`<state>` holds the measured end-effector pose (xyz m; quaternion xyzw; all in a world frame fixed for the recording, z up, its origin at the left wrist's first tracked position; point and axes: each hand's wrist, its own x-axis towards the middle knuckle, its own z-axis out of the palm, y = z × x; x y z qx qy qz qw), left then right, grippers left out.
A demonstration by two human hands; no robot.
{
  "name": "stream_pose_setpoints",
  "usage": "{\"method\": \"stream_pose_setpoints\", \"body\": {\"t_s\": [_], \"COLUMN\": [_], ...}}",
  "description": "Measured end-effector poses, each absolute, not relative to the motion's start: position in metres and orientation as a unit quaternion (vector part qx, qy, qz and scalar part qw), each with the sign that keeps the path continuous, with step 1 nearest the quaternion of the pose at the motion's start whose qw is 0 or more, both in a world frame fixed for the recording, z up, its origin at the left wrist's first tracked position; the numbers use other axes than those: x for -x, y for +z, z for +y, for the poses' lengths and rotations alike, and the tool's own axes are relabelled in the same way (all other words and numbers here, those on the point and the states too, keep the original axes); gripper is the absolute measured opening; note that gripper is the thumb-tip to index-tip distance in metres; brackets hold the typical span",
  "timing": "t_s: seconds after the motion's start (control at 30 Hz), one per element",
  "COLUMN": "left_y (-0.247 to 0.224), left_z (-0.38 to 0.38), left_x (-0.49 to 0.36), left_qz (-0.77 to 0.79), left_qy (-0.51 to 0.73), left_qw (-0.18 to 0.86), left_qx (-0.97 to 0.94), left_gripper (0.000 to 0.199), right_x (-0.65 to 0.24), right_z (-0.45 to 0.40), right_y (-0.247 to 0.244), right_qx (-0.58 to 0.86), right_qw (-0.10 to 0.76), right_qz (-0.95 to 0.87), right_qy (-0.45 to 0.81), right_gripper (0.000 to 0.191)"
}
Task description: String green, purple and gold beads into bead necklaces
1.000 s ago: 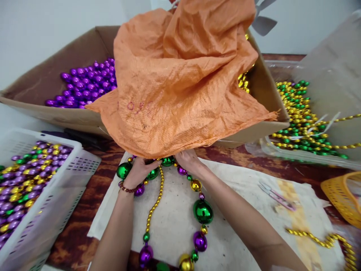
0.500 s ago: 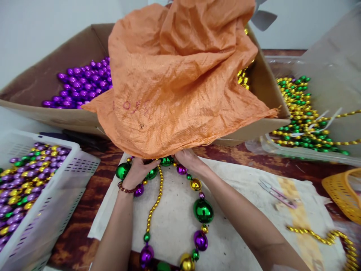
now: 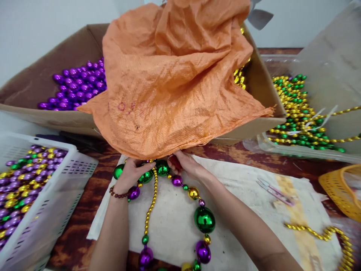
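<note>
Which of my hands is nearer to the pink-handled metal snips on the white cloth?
Right. Your right hand is left of the snips, by the orange woven sack; your left hand is farther left, at the small gold bead strand.

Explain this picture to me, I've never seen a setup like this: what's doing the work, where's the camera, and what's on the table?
There is no machine: these are a person's two bare hands, seen from a camera worn on that person's head, looking forward and down. The left hand, with a bracelet at its wrist, is at the far end of a string of large beads, near the hem of an orange sack. The right hand grips a dark red object; too little shows to say what. The string lies mostly on a pale sheet over a dark wooden table. Snips lie further right on the sheet. The sack drapes over a cardboard box, and a white crate stands at the left.
</note>
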<state>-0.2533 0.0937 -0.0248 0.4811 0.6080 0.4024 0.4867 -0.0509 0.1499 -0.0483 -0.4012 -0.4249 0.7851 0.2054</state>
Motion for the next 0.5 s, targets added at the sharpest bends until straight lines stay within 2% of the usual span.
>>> {"method": "stream_pose_setpoints", "body": {"t_s": [0.2, 0.5], "left_y": [-0.0233, -0.027], "left_z": [0.094, 0.096], "left_x": [0.2518, 0.2512], "left_qz": [0.59, 0.596], "left_qy": [0.373, 0.316], "left_qw": [0.53, 0.526], "left_qx": [-0.482, -0.518], "left_gripper": [0.059, 0.059], "right_x": [0.0459, 0.0491], "right_z": [0.1484, 0.1503], "right_y": [-0.0501, -0.0466], "right_qx": [0.376, 0.378], "right_qw": [0.21, 0.218], "right_qz": [-0.382, -0.466], "right_qy": [0.818, 0.769], "right_gripper": [0.071, 0.074]}}
